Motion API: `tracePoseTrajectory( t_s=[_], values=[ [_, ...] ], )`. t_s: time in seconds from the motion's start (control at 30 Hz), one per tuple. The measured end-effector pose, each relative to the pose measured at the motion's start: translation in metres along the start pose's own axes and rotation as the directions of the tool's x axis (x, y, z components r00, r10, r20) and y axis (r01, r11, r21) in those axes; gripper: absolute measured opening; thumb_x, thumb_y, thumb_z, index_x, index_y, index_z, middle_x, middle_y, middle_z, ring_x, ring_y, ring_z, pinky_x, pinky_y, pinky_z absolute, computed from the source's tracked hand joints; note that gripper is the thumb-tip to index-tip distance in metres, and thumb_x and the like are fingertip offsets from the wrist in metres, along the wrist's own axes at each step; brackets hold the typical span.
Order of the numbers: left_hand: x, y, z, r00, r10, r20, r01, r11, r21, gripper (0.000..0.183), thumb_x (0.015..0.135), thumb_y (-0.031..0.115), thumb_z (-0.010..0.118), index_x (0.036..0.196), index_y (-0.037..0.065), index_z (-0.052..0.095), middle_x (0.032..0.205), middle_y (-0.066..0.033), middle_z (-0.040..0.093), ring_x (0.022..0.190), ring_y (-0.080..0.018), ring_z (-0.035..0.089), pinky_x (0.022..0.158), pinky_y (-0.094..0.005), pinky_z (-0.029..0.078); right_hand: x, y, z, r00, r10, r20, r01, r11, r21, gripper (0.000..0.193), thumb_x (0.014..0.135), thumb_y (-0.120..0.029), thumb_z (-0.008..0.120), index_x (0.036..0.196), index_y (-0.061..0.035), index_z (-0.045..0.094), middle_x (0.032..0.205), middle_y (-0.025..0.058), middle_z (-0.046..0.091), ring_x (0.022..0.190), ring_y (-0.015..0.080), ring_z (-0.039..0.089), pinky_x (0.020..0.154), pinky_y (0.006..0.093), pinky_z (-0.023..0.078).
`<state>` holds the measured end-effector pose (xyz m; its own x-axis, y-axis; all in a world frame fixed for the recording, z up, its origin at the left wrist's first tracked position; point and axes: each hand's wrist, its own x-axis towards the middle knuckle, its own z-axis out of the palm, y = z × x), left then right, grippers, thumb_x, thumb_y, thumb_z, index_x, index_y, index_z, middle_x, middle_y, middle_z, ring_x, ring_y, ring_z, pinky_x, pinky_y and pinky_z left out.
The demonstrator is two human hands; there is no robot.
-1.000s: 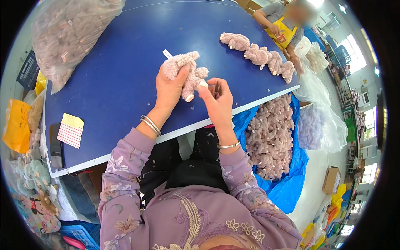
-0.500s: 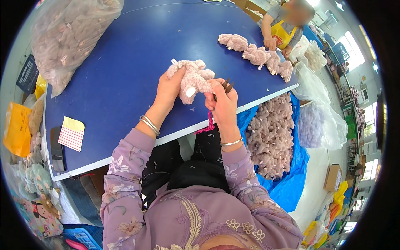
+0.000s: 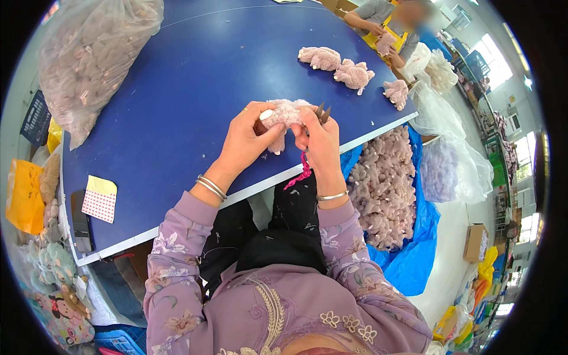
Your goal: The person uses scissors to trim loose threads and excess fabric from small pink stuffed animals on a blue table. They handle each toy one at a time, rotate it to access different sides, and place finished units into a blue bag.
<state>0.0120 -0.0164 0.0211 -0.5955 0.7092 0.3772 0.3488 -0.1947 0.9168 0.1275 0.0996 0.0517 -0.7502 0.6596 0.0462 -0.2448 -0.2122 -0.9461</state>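
A small pink plush toy (image 3: 286,113) with a white patch at one end is held over the near part of the blue table (image 3: 195,89). My left hand (image 3: 244,135) is closed round its left side. My right hand (image 3: 321,139) pinches the toy's right end. Dark-bladed thread snips (image 3: 323,113) are tucked in that same hand, blades pointing up and away from the toy. From the snips' side a magenta braided cord (image 3: 305,171) dangles below my right hand. The snips' handles are hidden by my fingers.
Two plush toys (image 3: 353,76) and a separate one (image 3: 396,94) lie at the far right. Across the corner, a co-worker's hands (image 3: 395,58) hold another. A blue sack of plush toys (image 3: 384,183) stands right; a filled clear bag (image 3: 97,65), phone (image 3: 81,219) and sticker sheet (image 3: 99,204) are left.
The plush toy has been turned between my hands, its white patch moving from the bottom to the upper left. A co-worker has lifted one plush toy from the row on the table.
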Motion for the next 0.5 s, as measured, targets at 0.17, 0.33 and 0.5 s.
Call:
tracePoseTrajectory(
  t_s=[0.17, 0.33, 0.5],
  values=[
    [0.001, -0.012, -0.002, 1.0, -0.023, 0.008, 0.024, 0.989, -0.148, 0.023, 0.085, 0.003, 0.065, 0.107, 0.003, 0.057, 0.085, 0.0014, 0.058, 0.074, -0.0033, 0.055, 0.063, -0.0206, 0.047, 0.005, 0.008, -0.006, 0.997, 0.022, 0.07, -0.024, 1.0, 0.014, 0.022, 0.095, -0.022, 0.057, 0.094, -0.0004, 0.062, 0.066, 0.0017, 0.056, 0.045, 0.0025, 0.038, 0.04, 0.0186, 0.028],
    [-0.001, -0.01, -0.001, 0.996, -0.067, -0.065, 0.044, 0.953, -0.301, 0.015, 0.082, 0.004, 0.066, 0.094, 0.003, 0.055, 0.078, 0.0014, 0.056, 0.069, -0.0033, 0.053, 0.06, -0.0222, 0.047, 0.006, 0.006, 0.0, 0.995, -0.098, -0.021, 0.089, 0.964, -0.251, 0.023, 0.096, -0.024, 0.056, 0.095, -0.0006, 0.059, 0.07, -0.0007, 0.053, 0.051, 0.0017, 0.038, 0.043, 0.0181, 0.029],
    [-0.001, -0.003, -0.002, 0.98, -0.002, -0.197, 0.003, 1.0, 0.006, 0.02, 0.08, 0.005, 0.069, 0.088, 0.004, 0.051, 0.075, -0.0028, 0.056, 0.065, -0.0081, 0.056, 0.059, -0.0256, 0.048, -0.01, -0.013, -0.003, 0.992, -0.125, 0.009, 0.124, 0.971, -0.206, 0.024, 0.098, -0.026, 0.051, 0.093, -0.0033, 0.056, 0.075, -0.0021, 0.049, 0.058, 0.0044, 0.042, 0.05, 0.0209, 0.035]
  ],
)
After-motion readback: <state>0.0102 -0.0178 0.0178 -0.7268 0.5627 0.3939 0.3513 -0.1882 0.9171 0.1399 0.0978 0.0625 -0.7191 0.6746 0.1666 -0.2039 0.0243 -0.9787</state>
